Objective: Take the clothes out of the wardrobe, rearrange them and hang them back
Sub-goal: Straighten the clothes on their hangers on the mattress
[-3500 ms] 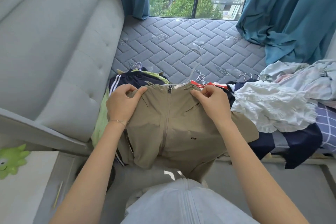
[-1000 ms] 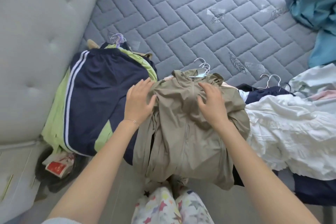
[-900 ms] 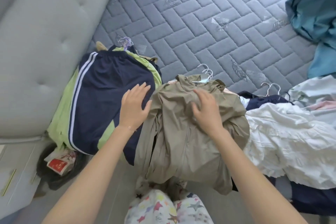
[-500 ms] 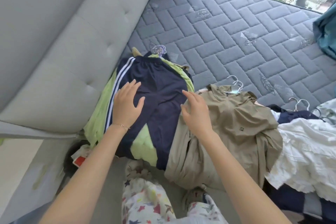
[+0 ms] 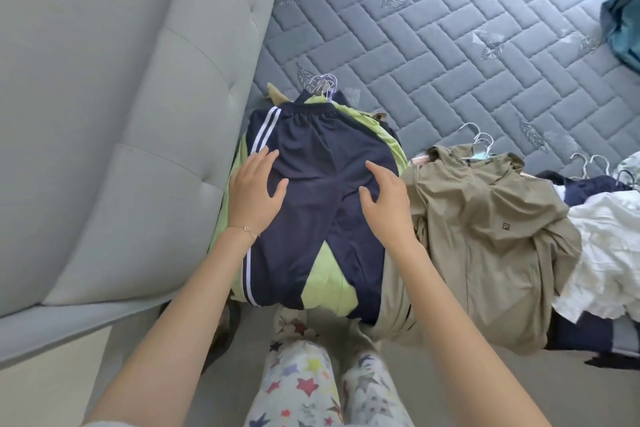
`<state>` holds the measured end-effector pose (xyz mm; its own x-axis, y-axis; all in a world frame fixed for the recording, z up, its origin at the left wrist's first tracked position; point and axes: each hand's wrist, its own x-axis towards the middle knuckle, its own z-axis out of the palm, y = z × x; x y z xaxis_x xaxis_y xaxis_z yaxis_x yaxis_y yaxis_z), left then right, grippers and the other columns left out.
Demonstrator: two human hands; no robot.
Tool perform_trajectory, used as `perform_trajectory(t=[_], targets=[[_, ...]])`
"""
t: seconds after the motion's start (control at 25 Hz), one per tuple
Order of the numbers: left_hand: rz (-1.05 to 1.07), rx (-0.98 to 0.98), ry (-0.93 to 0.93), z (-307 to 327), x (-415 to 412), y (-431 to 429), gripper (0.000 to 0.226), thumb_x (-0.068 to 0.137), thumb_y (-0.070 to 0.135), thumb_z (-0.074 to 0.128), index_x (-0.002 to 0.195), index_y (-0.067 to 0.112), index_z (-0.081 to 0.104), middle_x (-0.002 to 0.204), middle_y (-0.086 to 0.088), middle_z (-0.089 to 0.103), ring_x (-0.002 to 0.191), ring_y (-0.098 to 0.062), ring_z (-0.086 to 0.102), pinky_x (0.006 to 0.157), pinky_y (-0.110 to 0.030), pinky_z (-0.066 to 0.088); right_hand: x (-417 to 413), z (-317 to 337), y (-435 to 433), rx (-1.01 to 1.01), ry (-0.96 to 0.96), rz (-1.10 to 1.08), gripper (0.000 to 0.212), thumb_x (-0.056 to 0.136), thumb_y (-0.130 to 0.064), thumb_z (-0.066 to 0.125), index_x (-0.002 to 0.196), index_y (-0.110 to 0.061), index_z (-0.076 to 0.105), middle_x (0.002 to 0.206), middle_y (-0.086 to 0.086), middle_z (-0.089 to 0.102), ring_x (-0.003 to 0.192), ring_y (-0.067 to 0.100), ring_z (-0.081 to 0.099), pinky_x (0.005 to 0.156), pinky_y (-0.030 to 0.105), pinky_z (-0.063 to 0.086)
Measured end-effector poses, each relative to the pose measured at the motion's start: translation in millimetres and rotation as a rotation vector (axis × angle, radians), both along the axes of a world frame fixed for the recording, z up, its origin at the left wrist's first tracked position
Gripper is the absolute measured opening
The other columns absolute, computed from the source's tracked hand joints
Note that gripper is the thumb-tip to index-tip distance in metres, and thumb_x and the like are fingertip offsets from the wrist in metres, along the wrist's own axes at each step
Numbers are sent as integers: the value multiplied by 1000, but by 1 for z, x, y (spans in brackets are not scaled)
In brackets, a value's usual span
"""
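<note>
Clothes lie in heaps along the near edge of a grey quilted mattress (image 5: 450,28). On the left heap, the top thing is a pair of dark blue trousers (image 5: 311,149) with white stripes down one side. They lie flat, with the waist far from the person and the legs hanging over the edge. A light green garment (image 5: 325,284) pokes out from under them. A bunch of hanger hooks (image 5: 323,83) sticks out past the waistband.

The left hand (image 5: 254,191) lies flat on the trousers next to the stripes. Its fingers are straight and spread, and it holds nothing. A thin bracelet (image 5: 246,229) goes round the wrist. The right hand (image 5: 384,201) is at the other side of the trousers, with its fingers spread and a little bent. It grips nothing. I cannot tell if it presses the cloth or is just over it.

Right beside the trousers lies a tan jacket (image 5: 485,243) with a small logo on the chest. Its bottom hangs over the edge too. White hooks (image 5: 479,140) stick out at its collar. Further right, a crumpled white garment (image 5: 609,253) lies on dark blue clothes.

A grey padded wall (image 5: 121,114) stands on the left, close against the green garment. A bit of teal curtain (image 5: 623,28) shows at the top right. At the bottom are the person's legs in star-print trousers (image 5: 301,388).
</note>
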<state>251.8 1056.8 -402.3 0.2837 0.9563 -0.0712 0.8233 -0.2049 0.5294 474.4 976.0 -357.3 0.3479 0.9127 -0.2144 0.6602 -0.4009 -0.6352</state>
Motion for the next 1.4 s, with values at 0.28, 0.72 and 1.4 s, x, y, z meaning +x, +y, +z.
perform_trajectory(t=[0.28,0.72,1.4], targets=[[0,-48,-7,-40,-3,50,50,93,31,58,139,17,47,149,-1,43,140,-21,36,112,-41,28,5,-39,41,-38,7,-24,50,95,-17,56,143,-18,44,144,-1,48,134,19,39,111,43,35],[-106,-9,113,-177,30,144,59,93,35,57,145,14,38,150,-3,39,142,-22,31,114,-43,25,46,-184,143,-36,-61,103,51,95,-19,56,144,-15,43,146,2,47,137,22,37,112,43,34],[-4,147,366,-281,58,242,47,97,47,45,121,8,55,117,-20,51,109,-39,46,95,-49,34,79,-307,238,8,-271,104,48,92,-49,56,126,-15,56,118,8,58,112,29,52,93,41,42]])
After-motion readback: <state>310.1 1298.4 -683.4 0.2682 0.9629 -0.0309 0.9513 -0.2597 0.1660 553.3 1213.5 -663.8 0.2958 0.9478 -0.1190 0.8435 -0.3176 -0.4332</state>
